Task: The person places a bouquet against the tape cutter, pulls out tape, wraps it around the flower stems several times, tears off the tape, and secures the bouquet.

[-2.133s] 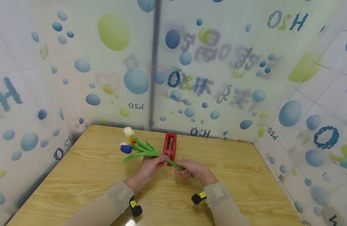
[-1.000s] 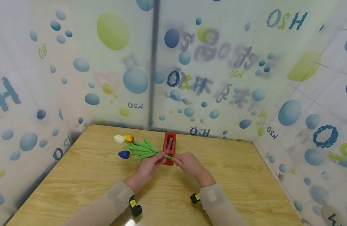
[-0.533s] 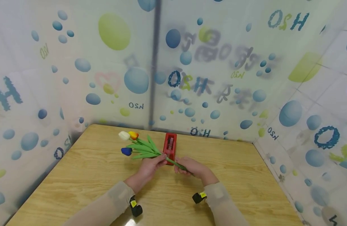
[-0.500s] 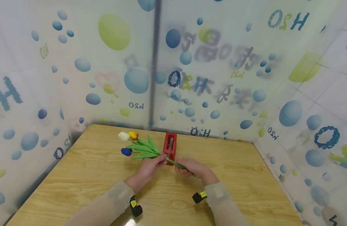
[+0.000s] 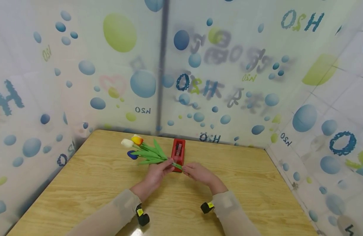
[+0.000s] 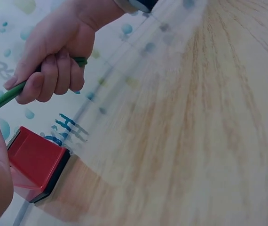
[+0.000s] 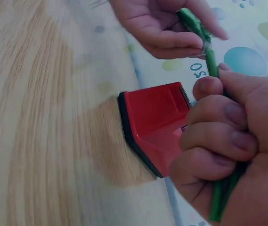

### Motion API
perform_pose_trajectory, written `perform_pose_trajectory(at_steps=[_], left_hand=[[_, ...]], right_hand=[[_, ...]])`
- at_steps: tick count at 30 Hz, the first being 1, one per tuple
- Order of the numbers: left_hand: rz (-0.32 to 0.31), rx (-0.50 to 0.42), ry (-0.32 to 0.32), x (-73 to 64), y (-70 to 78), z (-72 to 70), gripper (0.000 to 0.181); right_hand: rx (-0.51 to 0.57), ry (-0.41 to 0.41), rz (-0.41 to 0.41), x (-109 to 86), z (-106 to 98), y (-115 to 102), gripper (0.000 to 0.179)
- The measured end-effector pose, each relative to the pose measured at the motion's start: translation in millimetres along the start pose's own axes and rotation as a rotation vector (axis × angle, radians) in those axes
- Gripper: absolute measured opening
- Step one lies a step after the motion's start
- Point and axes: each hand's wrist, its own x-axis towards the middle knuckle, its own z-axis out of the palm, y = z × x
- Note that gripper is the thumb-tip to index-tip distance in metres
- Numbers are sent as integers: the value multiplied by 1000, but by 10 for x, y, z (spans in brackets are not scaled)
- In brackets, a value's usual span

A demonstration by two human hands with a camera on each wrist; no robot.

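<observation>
My left hand holds a bunch of artificial tulips by the green stems, just below the leaves. The white, orange-yellow and blue blooms point to the left. Curled fingers of my right hand grip the lower stems, which poke out below the fist in the right wrist view. Between the hands, a shiny clear strip, like tape, shows on the stems. Directly behind stands a red tape dispenser with a serrated cutting edge, partly covered by the left hand and stems.
The light wooden table runs back to a wall hung with a sheet of printed blue and green dots. A black wrist camera sits at the left cuff and another black wrist camera at the right.
The bunch has turned in the hands: the white bloom moved left and down, the orange one came into fuller view. My right hand shifted along the stems, back and forth. The dispenser stayed put.
</observation>
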Motion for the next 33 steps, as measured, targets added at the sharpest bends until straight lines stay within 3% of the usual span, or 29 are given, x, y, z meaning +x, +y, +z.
perform_pose_trajectory(at_steps=[4, 8, 13, 18, 22, 28, 33], left_hand=[[9, -41, -31, -8, 4, -6, 9], [0, -90, -56, -16, 7, -4, 14], [6, -119, -56, -19, 11, 4, 14], [-12, -94, -14, -11, 1, 0, 14], [-25, -67, 6, -21, -8, -2, 12], [-3, -27, -15, -47, -10, 10, 14], [-1, 13, -32, -32, -17, 5, 19]], right_hand=[[-242, 122, -108, -5, 17, -23, 48], [-376, 206, -171, 7, 23, -23, 40], [-458, 242, -205, 13, 27, -56, 35], [-462, 220, -163, -4, 30, -100, 35], [-337, 179, -138, -9, 35, -64, 39], [66, 77, -43, -33, 12, -16, 55], [336, -87, 102, -72, -46, -5, 62]])
